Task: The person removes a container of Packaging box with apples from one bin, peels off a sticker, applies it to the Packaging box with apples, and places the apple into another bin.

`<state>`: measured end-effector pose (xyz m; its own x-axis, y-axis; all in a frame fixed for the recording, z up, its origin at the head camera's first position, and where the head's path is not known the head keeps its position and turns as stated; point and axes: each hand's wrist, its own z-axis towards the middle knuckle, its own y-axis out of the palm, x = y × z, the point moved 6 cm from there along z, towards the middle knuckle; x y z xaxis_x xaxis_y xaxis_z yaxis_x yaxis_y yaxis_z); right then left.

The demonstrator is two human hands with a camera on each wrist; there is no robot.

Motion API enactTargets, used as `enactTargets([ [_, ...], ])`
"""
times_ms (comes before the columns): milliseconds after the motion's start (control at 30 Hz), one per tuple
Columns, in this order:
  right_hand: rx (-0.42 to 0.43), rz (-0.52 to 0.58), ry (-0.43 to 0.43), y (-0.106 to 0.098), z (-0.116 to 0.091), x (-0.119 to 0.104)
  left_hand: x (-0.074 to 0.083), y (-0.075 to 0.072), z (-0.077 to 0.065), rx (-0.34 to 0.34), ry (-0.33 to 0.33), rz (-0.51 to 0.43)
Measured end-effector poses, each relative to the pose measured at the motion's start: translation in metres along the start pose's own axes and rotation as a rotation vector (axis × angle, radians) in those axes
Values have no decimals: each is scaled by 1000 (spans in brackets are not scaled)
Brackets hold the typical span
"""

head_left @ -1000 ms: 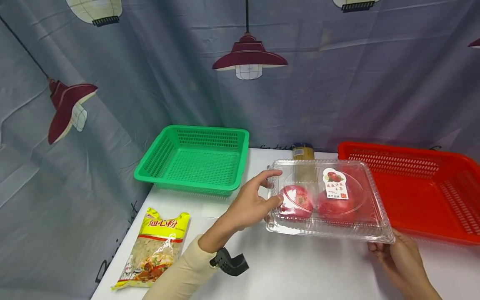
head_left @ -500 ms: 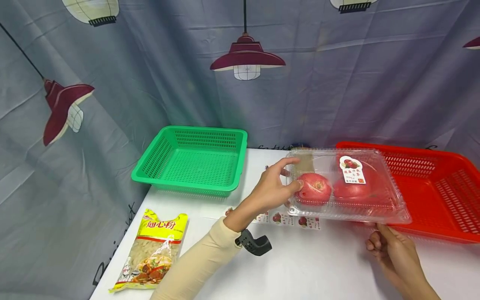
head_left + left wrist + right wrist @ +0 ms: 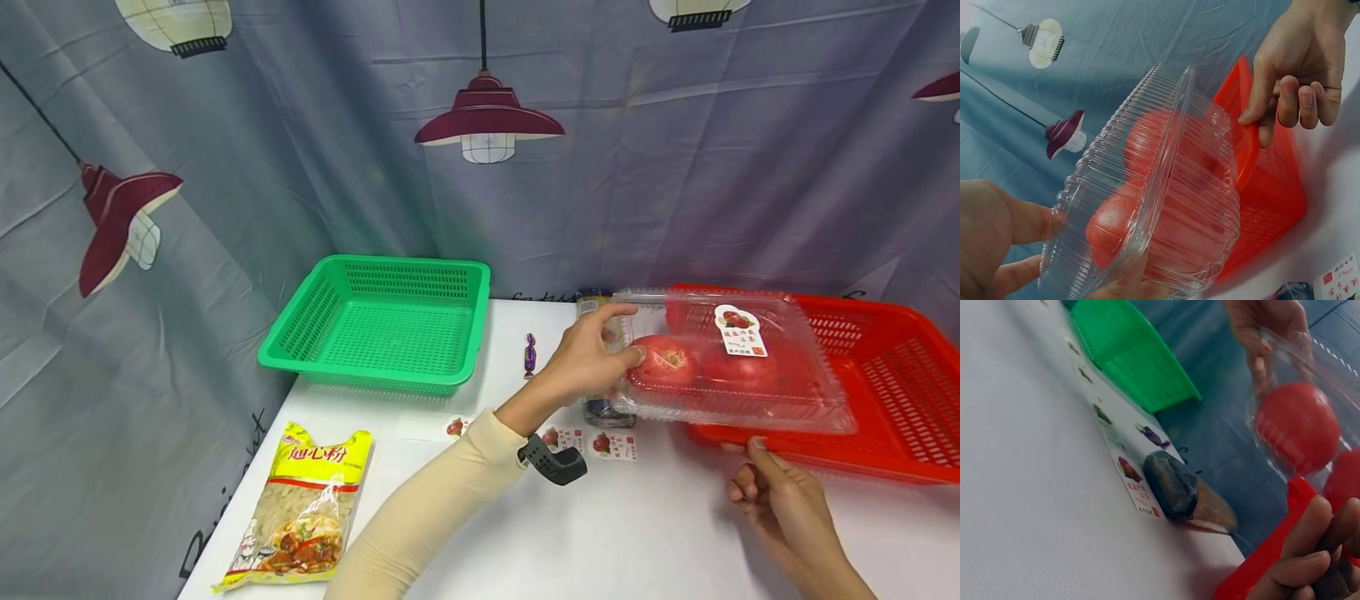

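A clear plastic clamshell box (image 3: 787, 408) holding red apples (image 3: 663, 362) carries a white sticker with apples printed on its lid. My left hand (image 3: 596, 354) grips the box by its left end, thumb and fingers on either side, and holds it raised and tilted, overlapping the red basket (image 3: 892, 375) in the head view. With thumb and index finger, my right hand (image 3: 787, 508) pinches the basket's near rim; its other fingers are curled, as the left wrist view shows. In the right wrist view the curled right fingers (image 3: 1304, 556) lie at the red rim.
A green basket (image 3: 405, 333) stands at the back left, a yellow macaroni bag (image 3: 303, 500) in front of it. Behind the left hand lie a purple wrapped candy (image 3: 530, 357) and a long package (image 3: 607, 412), with a strip of apple stickers (image 3: 611, 444) nearer. A curtain (image 3: 637, 183) hangs behind.
My left hand has moved right and away with the box, toward the red basket. My right hand has parted from the box and now pinches the basket's rim. The candy and stickers are uncovered.
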<state>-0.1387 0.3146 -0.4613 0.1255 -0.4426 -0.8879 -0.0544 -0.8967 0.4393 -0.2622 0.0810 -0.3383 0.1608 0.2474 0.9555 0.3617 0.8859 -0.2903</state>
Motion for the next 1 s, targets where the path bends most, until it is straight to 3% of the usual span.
enactTargets([
  [133,14,-17,8,-1,0,1,4,7,8,2,29,79],
  [267,16,-24,-3,0,-1,0,10,16,14,-9,46,90],
  [533,15,-36,16,0,-2,1,17,38,25,-41,-46,43],
  [767,19,-33,17,-3,-1,2,28,53,40,20,42,225],
  [1000,50,-86,73,-3,0,1,35,73,47,6,9,308],
])
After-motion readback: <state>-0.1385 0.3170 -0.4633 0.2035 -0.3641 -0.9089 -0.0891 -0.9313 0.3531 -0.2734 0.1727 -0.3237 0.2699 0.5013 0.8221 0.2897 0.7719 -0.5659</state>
